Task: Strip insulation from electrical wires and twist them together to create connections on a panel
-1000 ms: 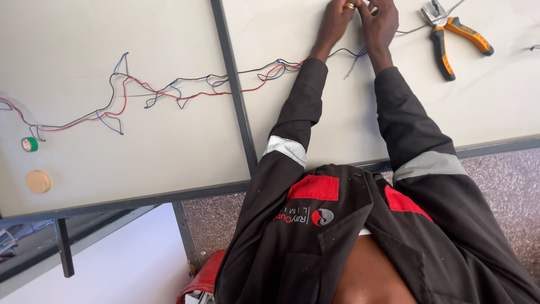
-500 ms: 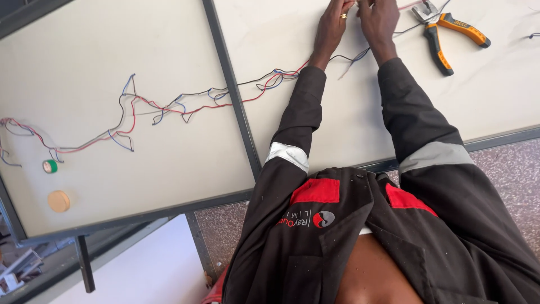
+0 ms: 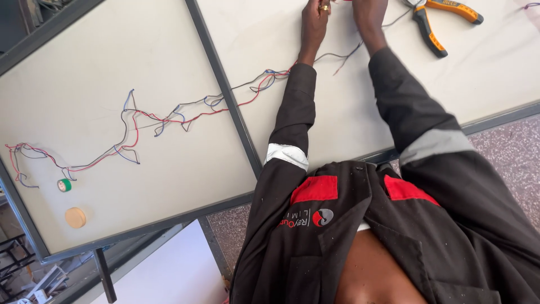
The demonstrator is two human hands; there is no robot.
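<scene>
A loose bundle of thin red, blue and black wires [image 3: 185, 115] trails across the pale table from the far left to my hands. My left hand [image 3: 315, 21], with a ring on one finger, pinches the wires' near end at the top edge of the view. My right hand [image 3: 368, 12] is close beside it on the same wire ends, its fingertips cut off by the frame. A few loose strands [image 3: 343, 56] hang down between my dark sleeves.
Orange-handled pliers [image 3: 436, 25] lie right of my right hand. A small green tape roll [image 3: 64, 184] and a tan round disc [image 3: 75, 217] sit near the table's left corner. A dark metal strip [image 3: 225, 95] divides the tabletop [image 3: 84, 73].
The view has swung, so the hands now sit at the top edge and the table looks tilted. Both hands stay together on the wire ends.
</scene>
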